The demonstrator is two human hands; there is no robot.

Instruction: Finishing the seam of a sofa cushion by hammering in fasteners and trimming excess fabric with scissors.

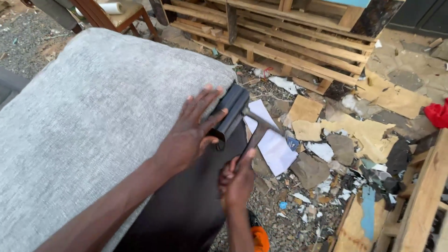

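Nearest, low in the scene, the right hand [236, 179] has its fingers wrapped tight round the wooden handle of a metal-headed hammer [255, 128], gripping at the handle's near end; an orange object [260, 238] shows just below the wrist. The hammer's head sits against the far right side of a dark rectangular furniture leg block [229, 112], which stands at the corner of a large upholstered sofa piece in light grey woven fabric [93, 121], above its dark underside cloth [186, 205].

The left hand [191, 128] lies flat on the grey fabric with fingers spread apart, its fingertips pressing the near left face of the block, clamped on nothing.

To strike well here, I judge the bracing fingertips should stay on the side face, away from the hammer head, with short square blows and the block held flush to the corner.

Right of the sofa, gravel ground [303, 205] carries white paper sheets [275, 147] and torn brown cardboard pieces [368, 135]. Farther off stand stacked wooden pallets [280, 42], and at far left a wooden chair [116, 14]
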